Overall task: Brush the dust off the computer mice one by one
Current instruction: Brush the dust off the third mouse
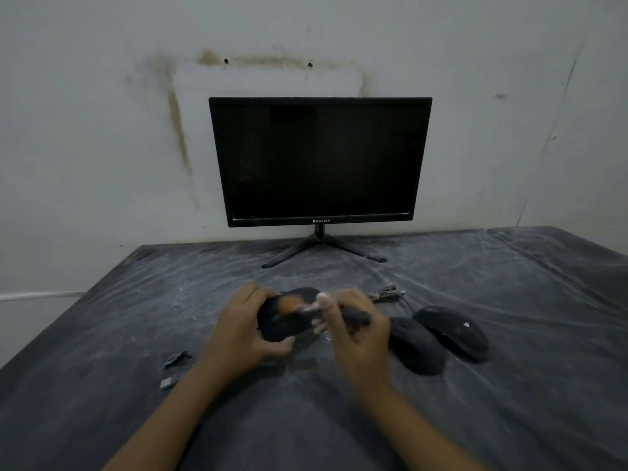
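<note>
As we hold both hands at the centre of the frame, we list the contents as follows.

Item 1: black plastic computer mouse [278, 326], centre of frame, lifted just above the table. Our left hand [243, 329] grips it from the left side, with the fingers curled over its far edge and the thumb under its near edge.

Item 2: small brush with a dark handle, metal ferrule and orange-brown bristles [307, 310]. Our right hand [356, 329] pinches the handle, its fingers curled round it. The bristles lie on the top of the held mouse. This area is blurred, so we cannot tell the finer grip.

Item 3: second black computer mouse [416, 345], right of centre, resting on the table just beside our right hand.

Item 4: third black computer mouse, with a small pale mark on its back [453, 331], just to the right of item 3.

Item 5: bundled dark cable [385, 294], on the table just above our right hand.

Item 6: black flat monitor on a splayed stand [319, 158], upper centre, screen dark, standing against a stained white wall [102, 130].

Item 7: dark table under a dusty clear plastic sheet [509, 385], filling the lower half.

Item 8: two small scraps, one dark [176, 359] and one grey [166, 382], lower left of centre, near our left forearm.
</note>
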